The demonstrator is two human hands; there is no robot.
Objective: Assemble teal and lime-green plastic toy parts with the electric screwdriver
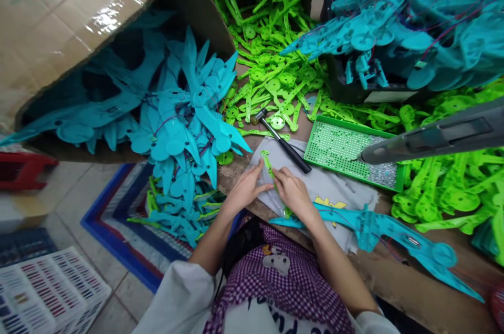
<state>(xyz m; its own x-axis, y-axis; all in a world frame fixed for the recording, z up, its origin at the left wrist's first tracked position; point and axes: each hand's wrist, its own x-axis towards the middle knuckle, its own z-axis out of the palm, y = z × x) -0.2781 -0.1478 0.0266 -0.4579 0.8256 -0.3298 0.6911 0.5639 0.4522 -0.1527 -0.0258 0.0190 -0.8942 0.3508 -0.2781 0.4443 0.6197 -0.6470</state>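
Observation:
A slim bright green plastic arm-shaped piece [268, 165] is tilted over the grey cloth in front of me. My right hand [292, 189] has its fingers closed on the middle of this piece. At its left side is my left hand [246, 189], index finger and thumb stretched apart, their tips at the piece's edge. Part of the piece is hidden behind the right fingers. Just beyond both hands lies a hammer [285, 146] with a black handle. A long turquoise plastic piece [368, 223] with thin wires lies near my right forearm.
A green perforated tray [334, 137] holds small metal bits, under a grey power-driver-like tool [433, 132]. Green pieces [275, 82] heap behind. Turquoise pieces fill a tipped cardboard box [79, 13] at left and a black crate [346, 90] at right. A white basket [59, 286] stands on the floor.

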